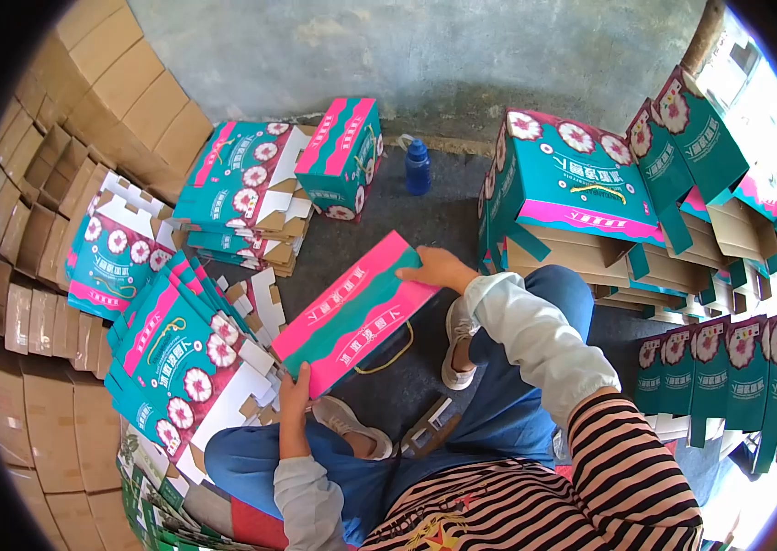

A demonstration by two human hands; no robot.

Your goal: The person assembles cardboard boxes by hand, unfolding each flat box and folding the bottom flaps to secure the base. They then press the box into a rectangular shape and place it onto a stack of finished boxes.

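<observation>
Between my two hands I hold a pink and teal gift box (356, 308), tilted over my lap with a printed narrow side facing up. My left hand (295, 390) grips its near left corner, thumb on top. My right hand (439, 268) has hold of the far right end, with the fingers partly hidden behind it. A yellow cord handle (388, 358) shows below the box. On the floor between my feet lies a small brown and white object (430, 427) whose kind I cannot make out.
Flat printed cartons (173, 358) are stacked at my left, before brown cardboard boxes (58, 422). An upright finished box (342, 156) and a blue bottle (417, 168) stand near the wall. Opened cartons (581, 174) are piled at right, above a row of teal boxes (709, 367).
</observation>
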